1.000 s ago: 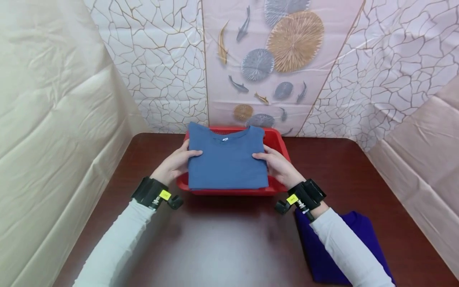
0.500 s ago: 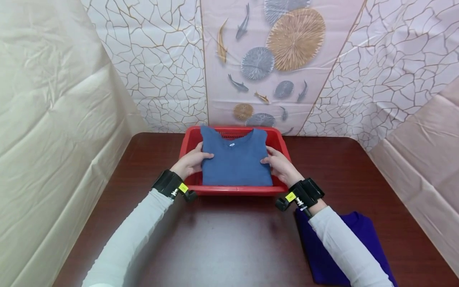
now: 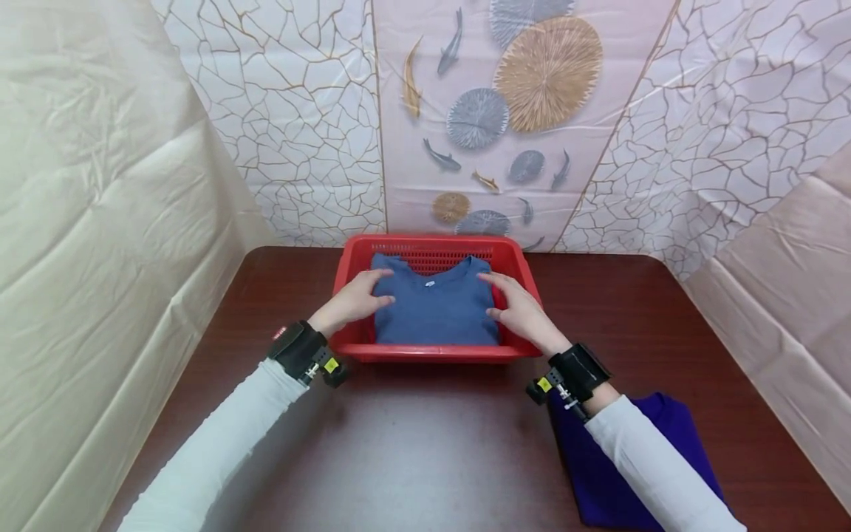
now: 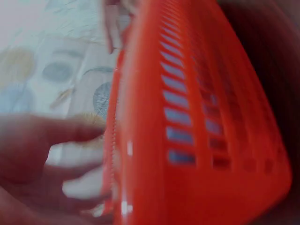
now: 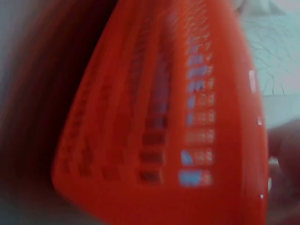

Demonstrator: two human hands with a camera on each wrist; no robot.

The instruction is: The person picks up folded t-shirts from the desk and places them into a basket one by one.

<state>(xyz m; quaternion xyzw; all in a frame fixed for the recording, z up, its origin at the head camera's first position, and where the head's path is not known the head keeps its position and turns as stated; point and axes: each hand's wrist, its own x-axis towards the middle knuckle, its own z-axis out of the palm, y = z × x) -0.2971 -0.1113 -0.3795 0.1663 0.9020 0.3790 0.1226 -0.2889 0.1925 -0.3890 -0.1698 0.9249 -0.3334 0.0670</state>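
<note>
A folded blue T-shirt (image 3: 435,307) lies inside the red plastic basket (image 3: 432,353), its neckline and small white label toward the back. Over the shirt's left side is my left hand (image 3: 355,299), fingers spread and thumb apart from them. My right hand (image 3: 520,309) hovers likewise at the shirt's right side, its fingers extended. In the left wrist view, the basket's slotted wall (image 4: 187,108) fills the middle, with the loose fingers (image 4: 70,129) beside its rim. Blue cloth shows through the slots of the basket wall (image 5: 225,154) in the right wrist view; that hand is mostly cut off.
A folded dark purple garment (image 3: 645,473) lies on the brown table (image 3: 412,443) at the right front, partly under my right forearm. Behind the basket rises a patterned wall covering (image 3: 479,148), and cream cloth (image 3: 113,222) hangs along the left.
Both hands have lowered the blue T-shirt into the basket, moving it slightly right, and have let go. Their fingers are now spread, and the left hand has drawn back a little to the left.
</note>
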